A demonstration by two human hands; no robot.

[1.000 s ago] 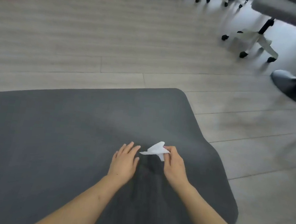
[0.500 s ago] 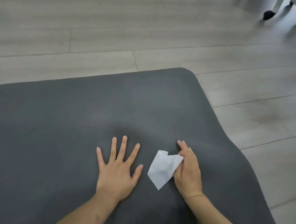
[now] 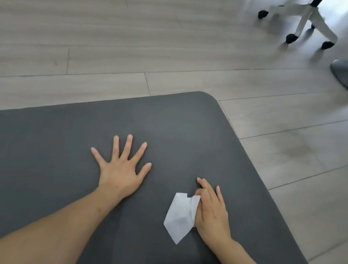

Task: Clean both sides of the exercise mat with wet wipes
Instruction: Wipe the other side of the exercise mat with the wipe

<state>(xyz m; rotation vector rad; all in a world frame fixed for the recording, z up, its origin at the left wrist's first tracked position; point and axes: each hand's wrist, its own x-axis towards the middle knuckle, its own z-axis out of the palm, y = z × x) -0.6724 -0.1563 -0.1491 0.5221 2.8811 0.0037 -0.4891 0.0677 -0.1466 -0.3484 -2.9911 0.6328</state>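
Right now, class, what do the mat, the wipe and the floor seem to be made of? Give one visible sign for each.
Exercise mat: likely foam or rubber, matte dark grey; rounded corner, no shine.
Wet wipe: thin white nonwoven sheet, probably; it creases and folds under the right hand.
Floor: wood-look planks, pale grey with grain lines and seams; laminate or vinyl, hard to tell.

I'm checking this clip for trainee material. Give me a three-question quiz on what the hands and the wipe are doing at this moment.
1. True or false: the left hand lies flat on the exercise mat with fingers spread.
2. Which hand holds the wet wipe? A) left B) right C) neither
3. Fill in: beyond the mat's far corner, on the wooden floor, stands the wheeled base of an office ____.

Key
1. True.
2. B: the right hand grips the wipe at its edge against the mat.
3. Chair.
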